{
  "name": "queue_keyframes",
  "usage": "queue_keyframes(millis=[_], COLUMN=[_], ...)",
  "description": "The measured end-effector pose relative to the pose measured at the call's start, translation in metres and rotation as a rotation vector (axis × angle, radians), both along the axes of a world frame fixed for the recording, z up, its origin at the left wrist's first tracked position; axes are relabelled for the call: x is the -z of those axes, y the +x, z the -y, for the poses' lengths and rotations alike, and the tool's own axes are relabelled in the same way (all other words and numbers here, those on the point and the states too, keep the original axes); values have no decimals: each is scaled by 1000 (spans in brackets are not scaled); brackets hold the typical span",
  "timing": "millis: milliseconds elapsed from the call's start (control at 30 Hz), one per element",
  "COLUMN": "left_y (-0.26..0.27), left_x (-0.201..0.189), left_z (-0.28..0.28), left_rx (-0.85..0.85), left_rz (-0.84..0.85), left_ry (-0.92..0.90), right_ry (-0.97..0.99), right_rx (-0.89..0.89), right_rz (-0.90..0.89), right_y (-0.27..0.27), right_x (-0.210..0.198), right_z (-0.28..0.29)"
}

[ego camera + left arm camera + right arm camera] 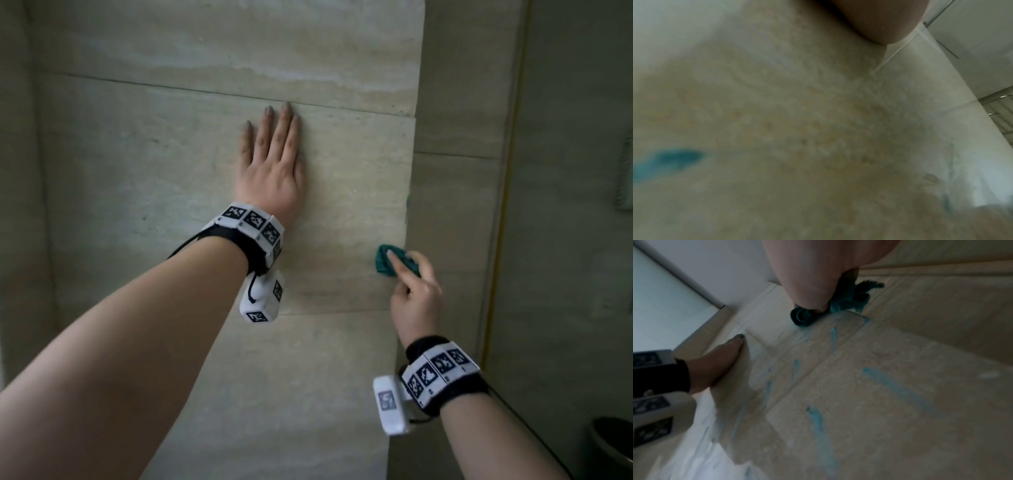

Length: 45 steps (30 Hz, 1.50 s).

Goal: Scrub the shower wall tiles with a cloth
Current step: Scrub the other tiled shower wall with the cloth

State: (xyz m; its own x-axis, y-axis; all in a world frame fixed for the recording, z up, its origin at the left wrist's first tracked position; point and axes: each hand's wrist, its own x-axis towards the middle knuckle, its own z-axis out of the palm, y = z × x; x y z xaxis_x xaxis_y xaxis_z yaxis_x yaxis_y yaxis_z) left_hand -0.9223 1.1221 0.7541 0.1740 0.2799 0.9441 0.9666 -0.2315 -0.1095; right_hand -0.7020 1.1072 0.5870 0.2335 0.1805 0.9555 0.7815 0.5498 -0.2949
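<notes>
Your left hand (270, 164) lies flat against the beige, stone-look shower wall tiles (137, 164), fingers straight and close together, pointing toward twelve o'clock with the tips just under a horizontal grout line (342, 107); it holds nothing. From the right wrist view the same hand (719, 363) shows at about nine o'clock, its side pressed to the tile. Your right hand (416, 298) sits at roughly four o'clock from the left one, well apart from it, with its fingers curled round a small bunched teal cloth (394, 262). The cloth is touching the wall right at the vertical outer corner of the tiled face (409, 205), where that face meets a second tiled surface set farther back. In the right wrist view the teal cloth (805, 318) bulges out below your palm (813, 272), and pale blue streaks (898, 389) run across the tiles toward six o'clock from it. The left wrist view is blurred: mostly tile close up, with a teal smear (674, 158) at nine o'clock. Both wrists carry black bands with white marker blocks (255, 224). At five o'clock in the head view, the rim of a dark round bin (613, 442) sits in the corner.
</notes>
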Motion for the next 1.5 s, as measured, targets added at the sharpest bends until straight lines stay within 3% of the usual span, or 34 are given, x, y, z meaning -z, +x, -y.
queue_keyframes(millis=[233, 467, 633, 733, 833, 900, 1033, 1100, 1167, 1300, 1400, 1500], left_y=[-25, -113, -171, -188, -200, -206, -209, -209, -210, -209, -210, -210], left_x=[18, 63, 96, 110, 115, 114, 113, 113, 113, 114, 111, 111], left_z=[17, 33, 44, 46, 45, 43, 40, 38, 38, 37, 37, 40], left_rx=[68, 8, -56, -71, -92, -96, -93, -86, -86, -73, -45, -46], left_rz=[-82, 17, 110, 146, 124, 95, 78, 83, 76, 64, 58, 41], left_ry=[-69, -105, -180, -209, -224, -219, -205, -202, -185, -148, -134, -160], right_ry=[-6, -24, -75, -52, -55, -40, -11, 15, 55, 35, 62, -10], right_rx=[47, 108, 36, -56, -81, -51, 21, 36, 31, -13, -70, -145], right_rz=[-20, -70, 147, 434, 639, 554, 118, -95, -138, 192, 472, 756], right_y=[-14, -74, -153, -198, -197, -173, -130, -130, -147, -213, -252, -253], right_x=[-32, -47, -18, 5, 8, -5, -71, -112, -138, -116, -54, 3], right_z=[14, 12, 15, 18, 19, 16, 14, 11, 7, 6, 9, 14])
